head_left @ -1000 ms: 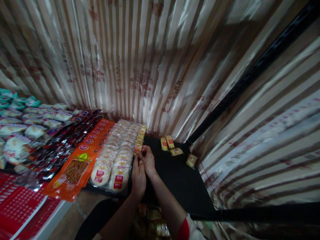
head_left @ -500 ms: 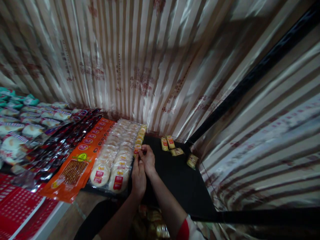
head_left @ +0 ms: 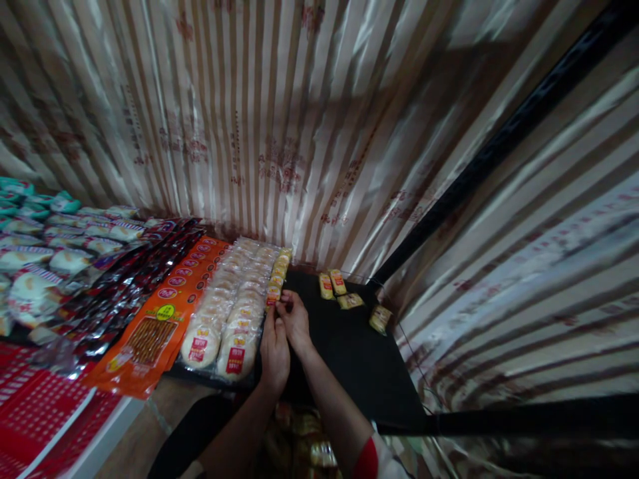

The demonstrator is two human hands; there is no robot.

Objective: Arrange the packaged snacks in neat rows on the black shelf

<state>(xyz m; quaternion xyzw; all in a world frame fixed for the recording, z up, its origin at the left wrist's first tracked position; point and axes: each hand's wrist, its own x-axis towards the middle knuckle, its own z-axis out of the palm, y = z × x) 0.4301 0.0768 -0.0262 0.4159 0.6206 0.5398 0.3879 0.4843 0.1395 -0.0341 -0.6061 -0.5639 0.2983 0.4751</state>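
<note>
A narrow row of small yellow snack packets [head_left: 278, 274] runs along the right side of two rows of clear-wrapped round rice crackers [head_left: 236, 352]. My left hand [head_left: 274, 349] and my right hand [head_left: 296, 322] meet at the near end of the yellow row. Both hands have their fingers curled in on the nearest yellow packet, which they partly hide. My left hand lies close beside the cracker packs, its fingers pointing away from me. From the right, my right hand reaches in with thumb and fingertips bent together.
Several loose yellow packets [head_left: 338, 282] lie at the back of the black shelf [head_left: 357, 372]. Left of the crackers are an orange snack bag [head_left: 154, 319], dark shiny packs [head_left: 124, 293] and a red basket [head_left: 40, 406]. A black post [head_left: 449, 199] slants before striped sheeting. More packets sit below.
The view has shifted slightly. Both hands stay at the near end of the yellow row, with only a slight shift of the fingers.
</note>
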